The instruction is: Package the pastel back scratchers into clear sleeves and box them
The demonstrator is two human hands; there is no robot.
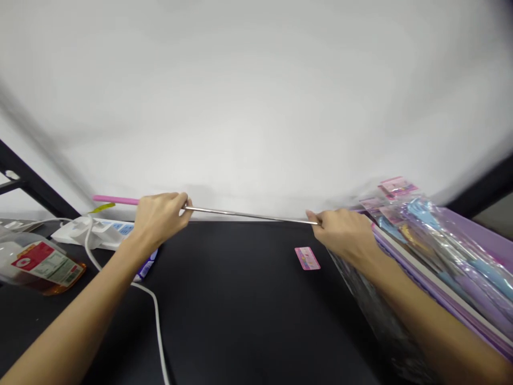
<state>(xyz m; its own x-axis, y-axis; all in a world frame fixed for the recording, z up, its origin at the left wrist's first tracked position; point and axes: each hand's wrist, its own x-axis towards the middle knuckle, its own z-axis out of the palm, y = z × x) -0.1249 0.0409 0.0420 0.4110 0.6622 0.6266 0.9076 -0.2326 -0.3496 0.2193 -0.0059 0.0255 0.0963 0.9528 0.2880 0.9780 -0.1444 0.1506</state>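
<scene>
Both my hands hold one long thin metal rod (pixel 248 215) level above the far edge of a black table (pixel 240 310). My left hand (pixel 159 218) is closed around the rod near its pink handle end (pixel 115 200), which sticks out to the left. My right hand (pixel 343 234) pinches the rod's other tip between thumb and fingers. A small pink card (pixel 306 258) lies flat on the table just below and left of my right hand.
A white power strip (pixel 94 231) with a white cable (pixel 158 326) lies at the left. A clear plastic packet with a red label (pixel 42 263) sits at the far left. Stacked purple boxes and cellophane-wrapped packs (pixel 436 240) fill the right side. A white wall stands behind.
</scene>
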